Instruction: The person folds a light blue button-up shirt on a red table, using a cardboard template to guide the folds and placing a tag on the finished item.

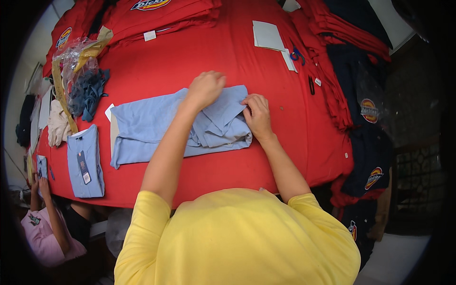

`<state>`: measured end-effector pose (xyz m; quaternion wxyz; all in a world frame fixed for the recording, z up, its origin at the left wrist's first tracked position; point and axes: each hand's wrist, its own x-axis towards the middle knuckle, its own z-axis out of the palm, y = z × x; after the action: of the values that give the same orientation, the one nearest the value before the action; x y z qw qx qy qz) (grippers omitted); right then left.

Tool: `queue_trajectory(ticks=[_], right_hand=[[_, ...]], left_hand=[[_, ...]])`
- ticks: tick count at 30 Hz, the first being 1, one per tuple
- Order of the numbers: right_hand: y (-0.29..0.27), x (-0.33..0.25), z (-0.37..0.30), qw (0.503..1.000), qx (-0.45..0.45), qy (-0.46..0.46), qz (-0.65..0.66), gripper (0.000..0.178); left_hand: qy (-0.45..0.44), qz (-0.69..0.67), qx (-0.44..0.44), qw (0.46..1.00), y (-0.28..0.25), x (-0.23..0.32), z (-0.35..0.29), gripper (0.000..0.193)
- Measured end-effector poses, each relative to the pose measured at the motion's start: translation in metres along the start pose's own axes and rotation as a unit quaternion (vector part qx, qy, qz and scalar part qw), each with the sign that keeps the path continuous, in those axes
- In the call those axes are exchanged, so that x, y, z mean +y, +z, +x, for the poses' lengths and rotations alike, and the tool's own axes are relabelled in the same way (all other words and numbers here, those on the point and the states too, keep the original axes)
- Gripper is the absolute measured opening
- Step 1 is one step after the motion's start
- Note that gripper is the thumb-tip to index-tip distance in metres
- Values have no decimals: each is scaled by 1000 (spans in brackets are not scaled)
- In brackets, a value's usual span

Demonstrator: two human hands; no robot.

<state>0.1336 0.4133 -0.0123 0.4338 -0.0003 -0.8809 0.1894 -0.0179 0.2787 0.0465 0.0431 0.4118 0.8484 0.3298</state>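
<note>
You have a red-covered table (311,164) mid-frame, a dark patterned grille (414,192) at right, and pale floor (403,259) at lower right.

Right fingers (251,99) touch a blue garment (213,126) on red cloth (294,142), left fingers (218,80) near its far edge.

Along the far edge of your table (190,57) sit stacked red garments (190,13); over by the left edge you've got crumpled clear plastic (72,61) and dark blue cloth (91,90); toward the far right corner, white paper (267,36), blue scissors (297,55) near it; right edge, navy garments (349,66).
</note>
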Motion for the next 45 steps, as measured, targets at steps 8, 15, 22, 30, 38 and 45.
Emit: queue_trajectory(ticks=[8,15,22,30,38,45], right_hand=[[-18,-17,-8,992,-8,117,46,19],[-23,-34,1,983,11,121,140,20],[-18,-63,-25,990,-48,48,124,19],[-31,-69,-48,978,-86,118,148,20],[-19,-49,12,855,-157,403,286,26],[2,-48,22,865,-220,377,246,22]], left_hand=[[35,-82,-69,994,22,11,24,28],[-11,-78,50,996,1,27,-13,31],[-46,-100,-111,988,2,6,-28,36],[-70,-303,-89,946,-6,-21,-62,27],[-54,-286,-93,952,-34,4,-104,32],[-58,-222,-32,973,-29,-1,-138,40]])
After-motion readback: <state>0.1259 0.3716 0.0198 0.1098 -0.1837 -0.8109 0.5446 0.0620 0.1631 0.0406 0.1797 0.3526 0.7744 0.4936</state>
